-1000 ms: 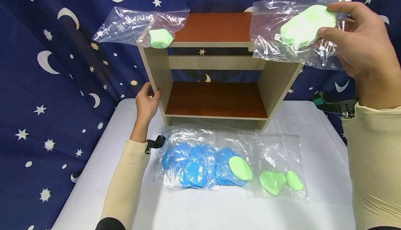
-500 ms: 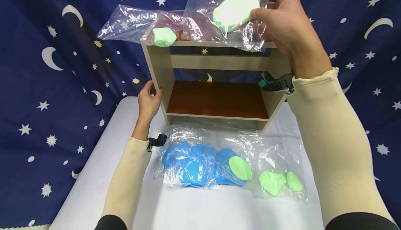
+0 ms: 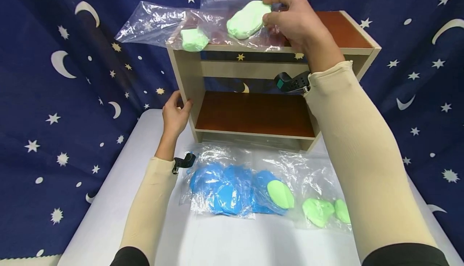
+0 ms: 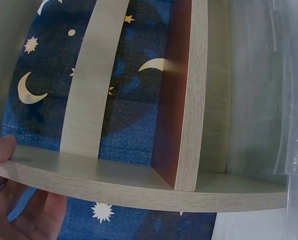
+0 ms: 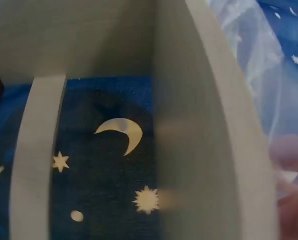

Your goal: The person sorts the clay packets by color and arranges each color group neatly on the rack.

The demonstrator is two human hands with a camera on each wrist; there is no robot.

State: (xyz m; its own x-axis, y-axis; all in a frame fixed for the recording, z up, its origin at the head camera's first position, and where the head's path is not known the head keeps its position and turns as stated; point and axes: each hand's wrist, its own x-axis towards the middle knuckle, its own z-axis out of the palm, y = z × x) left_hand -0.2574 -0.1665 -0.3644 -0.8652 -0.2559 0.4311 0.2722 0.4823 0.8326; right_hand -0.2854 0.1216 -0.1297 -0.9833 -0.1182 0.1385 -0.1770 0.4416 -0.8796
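My right hand (image 3: 295,22) pinches a pale green, clay-like lump (image 3: 246,21) in a clear plastic bag, at the top board of a small two-tier wooden shelf (image 3: 253,115). Whether the bag touches the board cannot be told. In the right wrist view the fingers (image 5: 294,210) are blurred at the right edge. Left of it, another bagged pale green lump (image 3: 194,40) lies on the board's front left corner, its loose plastic sticking out past the side. My left hand (image 3: 175,115) grips the shelf's left side panel (image 4: 113,182), thumb inside and fingers outside.
In front of the shelf, clear bags lie on the white-covered table (image 3: 232,242). Some hold flat blue pieces (image 3: 224,193), others green lumps (image 3: 318,211), and one green oval (image 3: 280,194) overlaps the blue. A dark blue star-and-moon curtain (image 3: 72,137) hangs behind and beside the table.
My right hand has carried the bagged green lump leftward from beyond the shelf's right end to beside the other lump, rising and then lowering. My left hand stays on the panel.
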